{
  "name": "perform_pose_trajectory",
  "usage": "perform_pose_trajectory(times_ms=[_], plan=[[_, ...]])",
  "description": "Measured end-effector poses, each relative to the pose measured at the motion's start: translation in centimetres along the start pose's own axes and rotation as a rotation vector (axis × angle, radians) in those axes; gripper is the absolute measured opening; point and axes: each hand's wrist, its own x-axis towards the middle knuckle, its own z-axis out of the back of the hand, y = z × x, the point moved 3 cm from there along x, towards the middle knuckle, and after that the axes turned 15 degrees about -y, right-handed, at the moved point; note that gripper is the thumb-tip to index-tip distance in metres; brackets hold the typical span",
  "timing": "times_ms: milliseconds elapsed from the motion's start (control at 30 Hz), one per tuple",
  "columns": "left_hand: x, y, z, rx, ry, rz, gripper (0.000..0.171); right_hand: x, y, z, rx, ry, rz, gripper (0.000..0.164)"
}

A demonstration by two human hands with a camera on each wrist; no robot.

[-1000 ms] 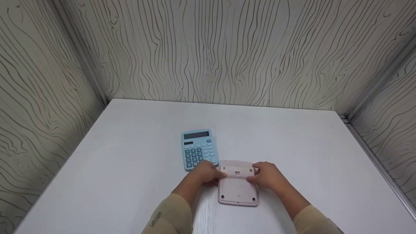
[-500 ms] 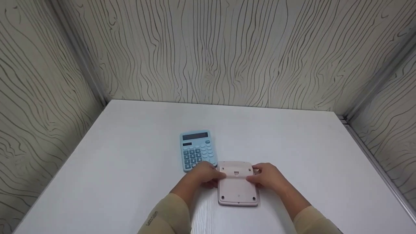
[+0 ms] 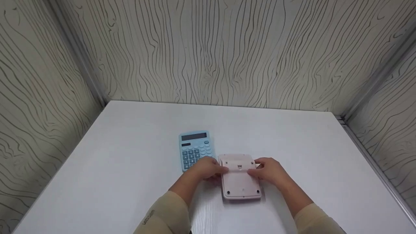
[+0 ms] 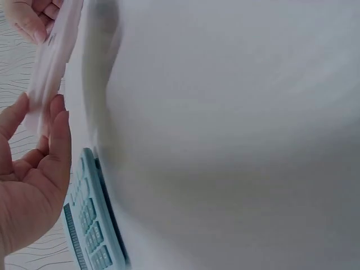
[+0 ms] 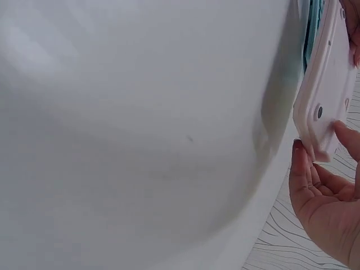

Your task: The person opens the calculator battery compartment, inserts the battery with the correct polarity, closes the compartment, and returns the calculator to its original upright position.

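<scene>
A pink calculator [image 3: 240, 182] shows its back, with dark round feet near the corners. My left hand [image 3: 207, 168] pinches its left edge, thumb on the back and fingers beneath. On the opposite edge my right hand [image 3: 270, 170] grips it the same way. Both wrist views show the pink calculator [image 4: 53, 62] raised off the table, a gap below it. Face up on the table lies a blue calculator [image 3: 196, 148], partly hidden by my left hand; its keys and dark display are visible. In the right wrist view the right fingertips [image 5: 301, 157] support the pink casing from below.
The white table [image 3: 130, 156] carries the blue calculator just left of the pink one. Walls with a wood-line pattern [image 3: 208, 55] enclose the table at the back and both sides. A metal rail [image 3: 373, 175] runs along the right edge.
The pink calculator, lying back up on the table earlier, has risen a little and shifted slightly away from me. Both hands moved with it, keeping their hold. The blue calculator stayed put.
</scene>
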Motion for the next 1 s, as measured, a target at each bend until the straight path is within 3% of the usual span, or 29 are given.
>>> perform_pose_trajectory(times_ms=[233, 500, 700, 867, 1000], plan=[[-0.5, -0.9, 0.3, -0.069, 0.026, 0.014, 0.027, -0.4, 0.9, -0.1, 0.119, 0.003, -0.055, 0.071], [-1.2, -2.2, 0.2, -0.21, 0.098, -0.022, 0.027, -0.7, 1.8, -0.9, 0.189, 0.046, -0.054, 0.096], [-1.5, -3.1, 0.0, -0.32, 0.146, -0.019, 0.025, -1.1, 2.6, -1.5, 0.273, 0.09, -0.032, 0.087], [-1.7, -3.5, 0.0, -0.345, 0.145, -0.009, 0.024, -1.6, 3.0, -2.0, 0.331, 0.131, -0.013, 0.069], [-2.0, -3.8, 0.0, -0.355, 0.156, -0.017, 0.034, -1.8, 3.1, -2.3, 0.388, 0.167, -0.027, 0.059]])
